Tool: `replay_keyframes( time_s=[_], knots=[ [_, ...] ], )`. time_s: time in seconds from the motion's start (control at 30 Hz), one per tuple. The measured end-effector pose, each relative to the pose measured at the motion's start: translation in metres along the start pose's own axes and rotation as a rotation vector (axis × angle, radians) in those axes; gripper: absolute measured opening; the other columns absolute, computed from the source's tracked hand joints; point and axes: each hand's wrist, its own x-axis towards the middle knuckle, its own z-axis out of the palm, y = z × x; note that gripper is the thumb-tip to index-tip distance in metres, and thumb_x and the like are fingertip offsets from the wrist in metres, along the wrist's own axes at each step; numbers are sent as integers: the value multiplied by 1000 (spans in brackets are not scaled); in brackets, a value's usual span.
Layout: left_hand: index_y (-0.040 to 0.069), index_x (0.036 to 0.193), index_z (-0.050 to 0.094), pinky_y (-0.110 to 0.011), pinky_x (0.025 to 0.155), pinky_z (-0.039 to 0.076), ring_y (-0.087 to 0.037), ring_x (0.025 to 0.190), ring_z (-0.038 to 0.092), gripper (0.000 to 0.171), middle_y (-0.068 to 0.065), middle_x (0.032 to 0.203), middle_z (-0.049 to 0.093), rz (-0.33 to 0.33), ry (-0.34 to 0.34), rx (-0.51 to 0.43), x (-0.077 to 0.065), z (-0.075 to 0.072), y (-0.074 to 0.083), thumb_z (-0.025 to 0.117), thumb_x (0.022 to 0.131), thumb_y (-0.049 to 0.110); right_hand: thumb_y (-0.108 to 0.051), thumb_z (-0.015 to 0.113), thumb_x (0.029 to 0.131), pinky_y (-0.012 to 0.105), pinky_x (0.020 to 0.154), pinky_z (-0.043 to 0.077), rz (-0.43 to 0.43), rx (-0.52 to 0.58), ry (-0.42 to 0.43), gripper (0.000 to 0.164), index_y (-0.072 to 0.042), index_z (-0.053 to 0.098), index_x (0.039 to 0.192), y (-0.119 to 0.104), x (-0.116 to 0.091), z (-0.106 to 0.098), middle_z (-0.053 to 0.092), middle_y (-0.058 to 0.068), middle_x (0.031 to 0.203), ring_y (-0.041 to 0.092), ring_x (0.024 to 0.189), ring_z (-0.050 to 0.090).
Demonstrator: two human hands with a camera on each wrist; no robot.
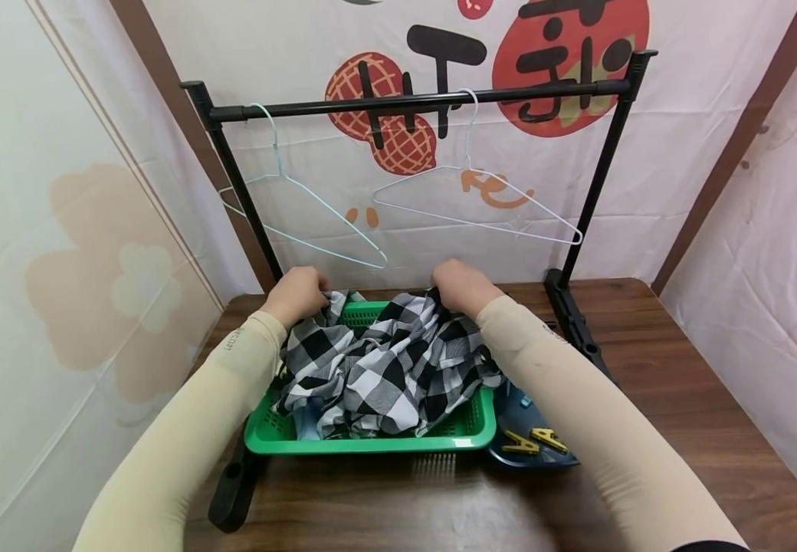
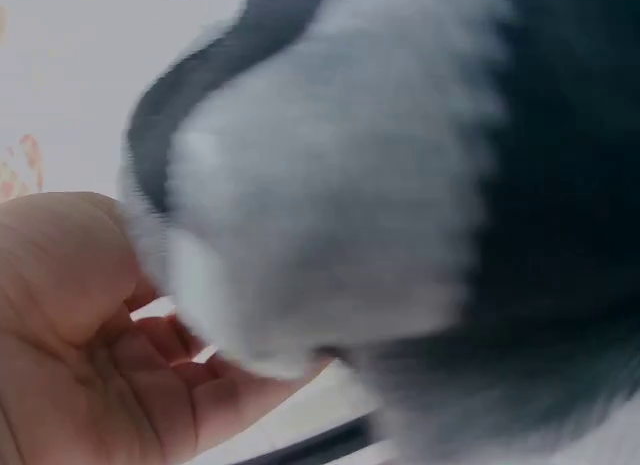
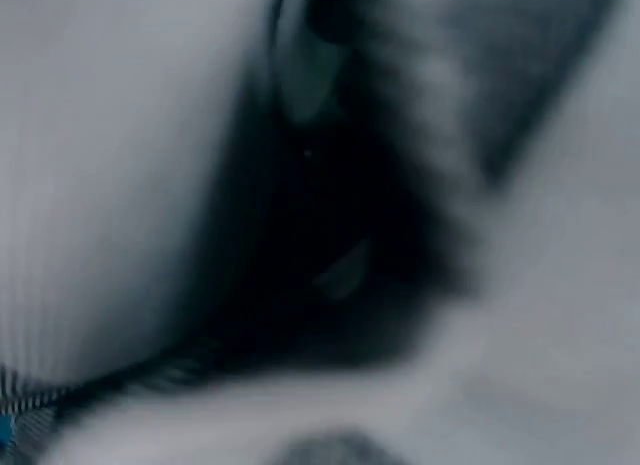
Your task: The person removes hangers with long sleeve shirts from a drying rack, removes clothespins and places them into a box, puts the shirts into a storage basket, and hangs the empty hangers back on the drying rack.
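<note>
A crumpled black-and-white checked garment [image 1: 385,376] is spread between both hands over a green plastic basket [image 1: 371,445]. At its upper left, my left hand [image 1: 296,295] grips a bunched edge; the left wrist view shows the fingers [image 2: 150,385] curled at the blurred cloth [image 2: 330,175]. My right hand [image 1: 464,287] holds the garment's upper right part, its fingertips hidden by the hand itself. The right wrist view is dark and blurred, mostly filled with cloth. Under the garment, a bit of light blue cloth [image 1: 307,423] shows in the basket.
A black rack [image 1: 371,104] stands behind, carrying a light blue hanger [image 1: 280,157] and a white hanger [image 1: 467,149]. Right of the basket lies a dark blue tray [image 1: 509,418] with yellow clothespins [image 1: 520,443], partly under my right arm. Everything stands on a brown wooden table [image 1: 343,506].
</note>
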Motion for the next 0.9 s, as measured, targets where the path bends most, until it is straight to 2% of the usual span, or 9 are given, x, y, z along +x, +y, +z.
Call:
replay_keyframes(
  time_s=[0.13,0.2,0.3,0.4,0.5,0.6,0.73,0.83,0.9],
  knots=[
    [14,65,38,-33,56,29,-19,57,34,27,1,61,30,-18,7,-88,-8,-16,9,56,85,8,2,48,88,33,64,39,31,122,46,27,-14,70,89,3,-3,-9,64,6,93,22,78,48],
    [15,67,36,-32,55,28,-18,56,31,26,0,63,26,-23,6,-126,-16,-25,17,54,86,9,3,48,85,33,63,38,54,209,96,27,-13,70,88,3,-8,-15,63,6,90,23,75,47],
    [13,74,52,-32,57,36,-19,60,42,13,-2,69,44,-12,38,-162,-31,-39,30,57,86,12,4,48,82,32,65,39,75,318,176,32,-13,71,96,-3,-22,-28,66,5,96,22,76,48],
    [14,88,66,-35,64,44,-20,70,54,6,-4,88,61,27,85,-202,-51,-52,46,61,86,14,4,50,80,32,67,39,87,412,265,35,-17,71,100,-13,-38,-41,66,2,98,22,79,49],
    [16,95,69,-36,71,47,-19,80,58,12,-1,106,64,87,143,-227,-73,-63,61,62,85,15,3,53,79,31,66,40,97,512,360,36,-21,71,99,-26,-55,-50,66,-1,94,21,78,50],
    [16,89,66,-35,68,46,-17,81,57,8,0,118,61,160,166,-249,-96,-69,72,61,84,13,2,55,78,31,63,43,98,648,419,37,-24,69,100,-40,-72,-52,65,-4,94,21,79,52],
    [20,85,63,-29,56,46,-11,64,54,11,0,143,45,275,112,-239,-121,-69,81,63,84,9,5,56,77,32,65,45,25,777,379,40,-26,68,100,-59,-89,-45,63,-6,102,20,83,54],
    [26,86,63,-25,49,44,-6,48,45,15,1,153,31,340,31,-197,-133,-63,86,66,83,11,5,57,78,32,68,45,-65,776,279,39,-27,66,98,-69,-96,-33,61,-7,104,18,84,54],
    [29,87,63,-24,51,44,-5,45,42,15,2,154,29,373,-22,-154,-138,-57,89,68,83,15,4,57,80,31,70,45,-120,742,203,37,-27,66,98,-74,-97,-23,59,-8,104,16,85,54]
  ],
)
